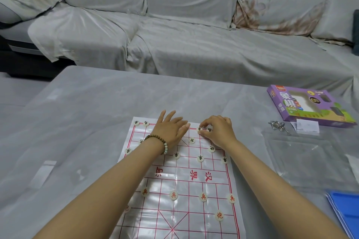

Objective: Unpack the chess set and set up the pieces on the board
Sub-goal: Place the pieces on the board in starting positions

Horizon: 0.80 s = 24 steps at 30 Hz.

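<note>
A shiny paper chess board [180, 178] with red lines lies on the grey table. Several cream discs with black characters stand on its far half, such as one [192, 140] below my hands. Several discs with red characters [173, 195] stand on the near half. My right hand [217, 129] pinches a black-character disc [199, 129] on the far row, with another disc [209, 129] showing under its fingers. My left hand [171, 129], with a bead bracelet on the wrist, lies flat on the far row with its fingers straight.
The purple chess set box [308, 105] lies at the table's right. Near it are a metal ring puzzle [278, 126], a white card [308, 126], a clear plastic tray [303, 159] and a blue tray [345, 211]. A covered sofa [194, 31] stands behind the table.
</note>
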### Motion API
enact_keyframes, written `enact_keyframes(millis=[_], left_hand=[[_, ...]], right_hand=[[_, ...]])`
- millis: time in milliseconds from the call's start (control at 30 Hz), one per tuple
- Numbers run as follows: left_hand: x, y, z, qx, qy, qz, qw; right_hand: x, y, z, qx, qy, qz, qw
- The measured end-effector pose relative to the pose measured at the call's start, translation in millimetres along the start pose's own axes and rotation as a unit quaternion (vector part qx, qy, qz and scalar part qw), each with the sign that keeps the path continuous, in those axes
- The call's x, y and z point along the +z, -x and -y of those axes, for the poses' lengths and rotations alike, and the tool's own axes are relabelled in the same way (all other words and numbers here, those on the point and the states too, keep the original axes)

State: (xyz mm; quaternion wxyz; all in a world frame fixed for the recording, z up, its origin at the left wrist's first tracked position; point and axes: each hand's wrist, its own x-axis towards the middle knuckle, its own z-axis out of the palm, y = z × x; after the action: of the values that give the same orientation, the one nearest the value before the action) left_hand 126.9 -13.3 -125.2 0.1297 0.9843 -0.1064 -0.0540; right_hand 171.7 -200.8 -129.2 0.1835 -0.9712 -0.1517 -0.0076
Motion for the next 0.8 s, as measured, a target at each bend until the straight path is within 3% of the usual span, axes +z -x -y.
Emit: enact_keyframes(millis=[200, 300, 500, 800], left_hand=[[-24.7, 37.7, 53.0, -0.055, 0.039, -0.101, 0.993], [-28.1, 64.7, 76.5, -0.079, 0.027, -0.127, 0.988], [-14.2, 98.4, 80.0, -0.071, 0.027, -0.087, 0.993], [-5.9, 104.1, 82.8, -0.101, 0.036, -0.063, 0.992]], right_hand=[[-3.8, 7.5, 20.0, -0.007, -0.030, -0.022, 0.999], [-0.6, 16.1, 47.7, -0.050, -0.083, 0.015, 0.995], [18.8, 22.9, 90.1, -0.098, -0.072, 0.072, 0.990], [38.4, 9.5, 126.7, -0.121, 0.012, 0.064, 0.990]])
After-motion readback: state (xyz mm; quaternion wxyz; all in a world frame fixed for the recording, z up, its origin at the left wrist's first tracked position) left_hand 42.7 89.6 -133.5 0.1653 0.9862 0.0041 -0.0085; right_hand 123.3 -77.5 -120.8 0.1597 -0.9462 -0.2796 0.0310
